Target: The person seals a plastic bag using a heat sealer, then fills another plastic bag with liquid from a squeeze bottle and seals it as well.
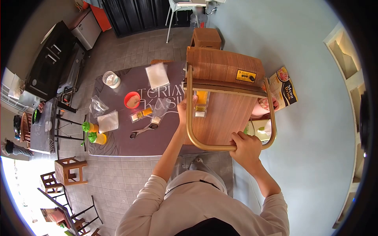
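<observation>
A wood-patterned machine (pixel 224 65) with a gold bar handle (pixel 214 148) stands at the right end of the dark table (pixel 126 147). My right hand (pixel 247 147) is wrapped round the front of the handle. My left hand (pixel 184 110) is at the machine's left side, by a clear packet with yellow and white contents (pixel 201 103); the handle partly hides its fingers. Left of it lie a similar packet (pixel 141 114), black-handled scissors (pixel 144 130) and a red bowl (pixel 132 100) with light brown contents.
Stacked clear plastic sheets (pixel 157 75), a clear tub (pixel 111 80), a plastic bag (pixel 98 105) and two green-topped yellow bottles (pixel 98 138) are on the table. A menu board (pixel 286 88) stands against the right wall, behind the machine. Brown stools (pixel 71 171) stand at the left.
</observation>
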